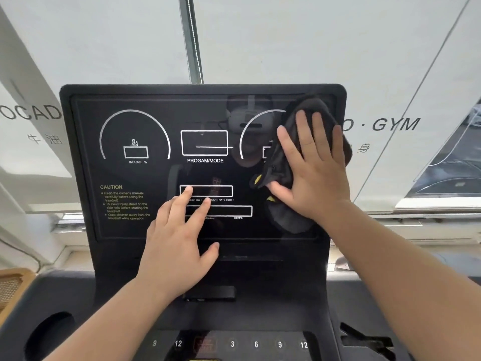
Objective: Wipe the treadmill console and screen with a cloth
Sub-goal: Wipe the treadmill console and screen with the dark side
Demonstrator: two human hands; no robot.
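The treadmill's black glossy screen (135,121) stands upright in front of me, printed with white dials and boxes. My right hand (312,168) lies flat with straight fingers on a dark grey cloth (281,162), pressing it against the screen's right side, over the right dial. A yellow tag hangs from the cloth's lower edge. My left hand (177,246) rests with straight, spread fingers on the lower middle of the screen, fingertips at the small readout boxes. Below is the console deck (260,316) with a row of numbered buttons (256,344).
A round cup holder (49,337) sits in the deck at the lower left and a slotted tray (364,340) at the lower right. A small black block (210,293) sits under the screen. Behind is frosted glass with gym lettering (395,125). A wooden object (10,285) is at far left.
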